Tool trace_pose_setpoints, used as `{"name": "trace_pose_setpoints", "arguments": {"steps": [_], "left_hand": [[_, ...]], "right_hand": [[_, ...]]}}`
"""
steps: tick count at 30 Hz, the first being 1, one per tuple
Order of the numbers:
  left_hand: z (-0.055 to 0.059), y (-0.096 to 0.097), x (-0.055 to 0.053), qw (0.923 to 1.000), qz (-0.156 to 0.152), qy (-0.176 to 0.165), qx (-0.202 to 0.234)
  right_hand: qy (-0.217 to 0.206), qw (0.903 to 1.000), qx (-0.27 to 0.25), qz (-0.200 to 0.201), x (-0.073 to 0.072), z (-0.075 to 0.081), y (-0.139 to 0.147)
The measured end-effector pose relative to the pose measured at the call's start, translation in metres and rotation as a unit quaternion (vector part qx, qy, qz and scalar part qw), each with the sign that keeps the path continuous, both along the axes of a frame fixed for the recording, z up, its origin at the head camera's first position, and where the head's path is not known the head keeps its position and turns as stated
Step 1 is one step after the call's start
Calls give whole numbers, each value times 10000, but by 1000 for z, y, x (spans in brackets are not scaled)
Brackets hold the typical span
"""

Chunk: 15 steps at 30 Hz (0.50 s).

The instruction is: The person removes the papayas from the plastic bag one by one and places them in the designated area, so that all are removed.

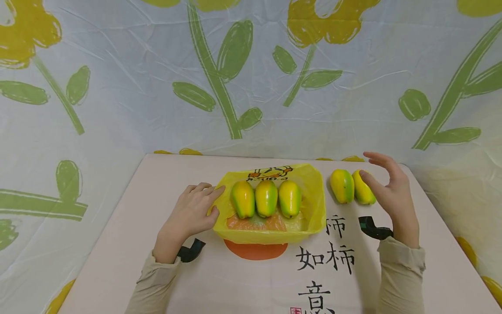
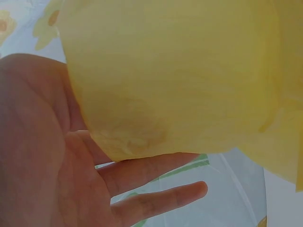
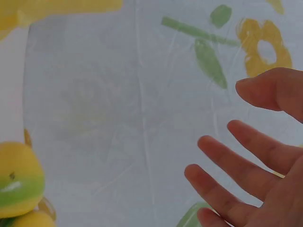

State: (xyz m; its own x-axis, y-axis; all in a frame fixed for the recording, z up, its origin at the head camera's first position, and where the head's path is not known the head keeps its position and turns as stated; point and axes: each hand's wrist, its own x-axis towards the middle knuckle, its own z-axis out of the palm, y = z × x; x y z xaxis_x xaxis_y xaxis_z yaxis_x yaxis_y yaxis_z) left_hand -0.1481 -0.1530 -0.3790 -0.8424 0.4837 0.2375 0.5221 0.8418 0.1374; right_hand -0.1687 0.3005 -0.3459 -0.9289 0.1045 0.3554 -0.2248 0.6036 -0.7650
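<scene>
A yellow plastic bag [image 1: 313, 213] lies spread with its top open on the table, three yellow-and-green, papaya-shaped fruits [image 1: 266, 199] side by side in it. Orange and green patches show through the plastic below them. My left hand [image 1: 192, 209] touches the bag's left side with fairly straight fingers; in the left wrist view the bag [image 2: 180, 80] covers part of the hand. My right hand [image 1: 392, 192] is raised at the right, thumb and fingers spread, nothing held. Near it lie two more such fruits, one [image 1: 342, 186] fully visible, the other [image 1: 363, 188] partly behind the thumb.
The pale table [image 1: 129, 226] carries black Chinese characters [image 1: 340, 257] and an orange print [image 1: 256, 250] partly under the bag. A flower-patterned sheet [image 1: 274, 117] hangs behind and at both sides. Dark straps [image 1: 192, 250] sit at the wrists.
</scene>
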Motion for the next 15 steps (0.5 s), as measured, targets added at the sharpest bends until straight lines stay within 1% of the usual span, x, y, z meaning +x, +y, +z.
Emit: {"name": "trace_pose_setpoints", "arguments": {"steps": [3,5,9,13,15], "left_hand": [[-1,0,0,10000,-17,21,9],[-1,0,0,10000,-35,12,-3],[-2,0,0,10000,-47,-2,-25],[-1,0,1,10000,-31,8,-13],[0,1,1,10000,-46,21,-9]], "right_hand": [[187,9998,97,32,6,7,-9],[337,9991,260,70,9,11,-16],[600,9960,558,343,11,20,-27],[583,9924,823,699,9,30,-38],[453,9910,978,795,8,37,-43]]}}
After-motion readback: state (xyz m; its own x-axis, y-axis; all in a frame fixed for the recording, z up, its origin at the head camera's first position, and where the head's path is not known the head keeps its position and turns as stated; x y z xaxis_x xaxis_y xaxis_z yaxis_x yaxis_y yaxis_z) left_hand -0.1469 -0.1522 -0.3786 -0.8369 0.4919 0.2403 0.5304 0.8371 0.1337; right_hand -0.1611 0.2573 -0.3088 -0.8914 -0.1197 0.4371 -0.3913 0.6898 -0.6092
